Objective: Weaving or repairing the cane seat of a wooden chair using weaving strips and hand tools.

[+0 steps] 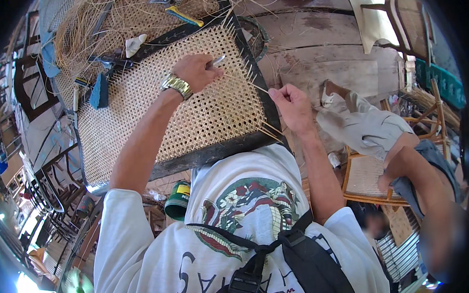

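A woven cane panel (pixel 202 121) in a dark frame (pixel 214 157) lies in front of me, with loose strand ends sticking out over its right edge. My left hand (pixel 195 72), a gold-coloured watch on its wrist, rests on the weave near the upper right. Its curled fingers hold a small silver-coloured pointed tool (pixel 218 60); the rest of that tool is hidden in the hand. Just beyond the frame's right side, my right hand (pixel 294 107) is closed, thumb and forefinger pinching the end of a thin cane strand (pixel 259 87) that runs out from the panel.
Loose cane strands (pixel 83 32), yellow-and-blue-handled pliers (pixel 184 16), a white lump (pixel 135 45), and a blue block (pixel 99 92) lie around the panel's far and left sides. A green can (pixel 178 200) stands near my body. At right sits another person (pixel 369 125) beside a cane-seated chair (pixel 366 175).
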`<act>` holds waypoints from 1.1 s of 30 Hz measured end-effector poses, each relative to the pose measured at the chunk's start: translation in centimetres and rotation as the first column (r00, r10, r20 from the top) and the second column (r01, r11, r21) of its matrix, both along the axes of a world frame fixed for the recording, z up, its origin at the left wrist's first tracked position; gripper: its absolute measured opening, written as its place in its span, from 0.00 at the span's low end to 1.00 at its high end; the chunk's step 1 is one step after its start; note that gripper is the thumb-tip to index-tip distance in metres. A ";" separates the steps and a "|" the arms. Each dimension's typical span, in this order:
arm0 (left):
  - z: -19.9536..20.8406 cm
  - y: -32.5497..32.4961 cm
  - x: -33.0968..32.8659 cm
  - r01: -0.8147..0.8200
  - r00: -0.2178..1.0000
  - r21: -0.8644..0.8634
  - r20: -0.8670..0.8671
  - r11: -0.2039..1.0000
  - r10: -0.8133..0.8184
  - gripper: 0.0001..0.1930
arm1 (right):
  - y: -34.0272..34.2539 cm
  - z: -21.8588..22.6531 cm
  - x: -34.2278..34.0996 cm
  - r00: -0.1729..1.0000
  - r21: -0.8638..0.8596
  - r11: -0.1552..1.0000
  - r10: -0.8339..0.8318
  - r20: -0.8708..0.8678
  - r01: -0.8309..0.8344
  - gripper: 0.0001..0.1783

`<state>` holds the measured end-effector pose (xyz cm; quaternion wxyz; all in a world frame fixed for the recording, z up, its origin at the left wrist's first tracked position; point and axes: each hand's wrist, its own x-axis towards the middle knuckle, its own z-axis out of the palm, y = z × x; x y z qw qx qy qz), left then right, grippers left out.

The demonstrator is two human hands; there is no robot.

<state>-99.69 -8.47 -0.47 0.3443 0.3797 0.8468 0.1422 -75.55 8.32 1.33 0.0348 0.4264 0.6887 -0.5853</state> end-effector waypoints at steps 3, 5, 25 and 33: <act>0.0 -0.3 0.4 -0.016 0.999 0.073 -0.047 0.997 0.020 0.24 | 0.2 0.1 0.7 0.993 -0.045 0.998 -0.038 -0.109 0.033 0.14; -0.1 -1.1 -0.9 -0.063 0.997 0.047 -0.038 0.997 0.065 0.23 | 2.0 -0.2 1.4 0.998 -0.039 0.999 -0.008 -0.065 0.005 0.14; -3.4 -11.2 -11.1 -0.492 0.763 0.200 -0.370 0.847 0.531 0.17 | 3.5 -1.3 4.2 0.999 -0.087 0.996 0.032 0.017 -0.031 0.19; -4.9 -9.4 -10.8 -0.422 0.735 0.281 -0.449 0.862 0.507 0.14 | 4.0 0.2 9.1 0.974 -0.179 0.960 -0.224 -0.032 0.215 0.16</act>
